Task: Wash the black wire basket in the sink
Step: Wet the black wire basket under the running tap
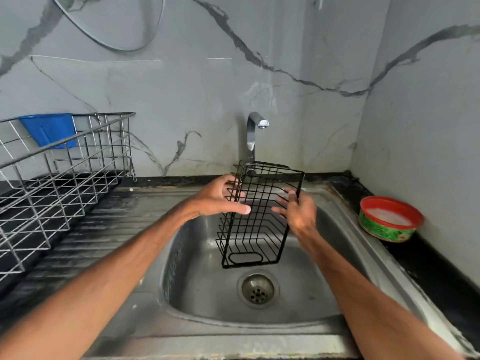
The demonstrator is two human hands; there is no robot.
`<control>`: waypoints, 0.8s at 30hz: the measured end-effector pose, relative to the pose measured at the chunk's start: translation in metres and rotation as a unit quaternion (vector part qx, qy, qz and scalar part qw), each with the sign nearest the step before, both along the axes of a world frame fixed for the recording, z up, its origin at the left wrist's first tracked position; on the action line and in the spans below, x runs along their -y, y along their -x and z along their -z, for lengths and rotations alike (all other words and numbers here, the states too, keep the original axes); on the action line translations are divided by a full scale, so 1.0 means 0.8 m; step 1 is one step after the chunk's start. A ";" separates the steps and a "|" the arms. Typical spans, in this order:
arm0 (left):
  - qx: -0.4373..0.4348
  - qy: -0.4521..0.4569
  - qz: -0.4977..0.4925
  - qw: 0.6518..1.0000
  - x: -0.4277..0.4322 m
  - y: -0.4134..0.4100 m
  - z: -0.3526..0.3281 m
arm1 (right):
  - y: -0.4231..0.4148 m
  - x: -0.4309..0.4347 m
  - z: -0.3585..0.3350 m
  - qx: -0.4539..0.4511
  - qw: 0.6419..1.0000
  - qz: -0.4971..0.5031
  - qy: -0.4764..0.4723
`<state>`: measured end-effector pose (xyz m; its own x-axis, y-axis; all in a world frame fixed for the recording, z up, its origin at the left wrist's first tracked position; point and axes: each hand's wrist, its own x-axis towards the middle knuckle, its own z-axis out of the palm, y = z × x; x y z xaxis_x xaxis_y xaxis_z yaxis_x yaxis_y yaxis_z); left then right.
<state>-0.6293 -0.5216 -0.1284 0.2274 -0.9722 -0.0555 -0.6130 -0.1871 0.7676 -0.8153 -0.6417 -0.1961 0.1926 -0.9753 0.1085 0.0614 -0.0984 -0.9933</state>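
Two bare forearms reach in from the near edge. Left grip curls round the left side of the black wire basket, thumb straight. Right grip, fingers spread, touches its right rim. The basket hangs tilted above the sink, below the far tap.

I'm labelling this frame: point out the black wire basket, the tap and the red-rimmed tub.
black wire basket (259, 216): head view, middle of its grid.
tap (251, 137): head view, upright neck.
red-rimmed tub (381, 229): head view, green side wall.
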 end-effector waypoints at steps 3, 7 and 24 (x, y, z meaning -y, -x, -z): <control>0.088 0.074 0.004 0.993 -0.023 0.009 0.010 | 0.004 0.001 -0.003 -0.005 0.999 -0.041 0.023; 0.155 0.138 0.012 0.978 -0.041 0.001 0.036 | 0.020 0.014 -0.003 -0.153 0.984 -0.060 0.064; 0.251 0.059 0.004 0.966 -0.057 0.027 0.063 | 0.057 -0.020 -0.004 -0.348 0.913 -0.085 0.196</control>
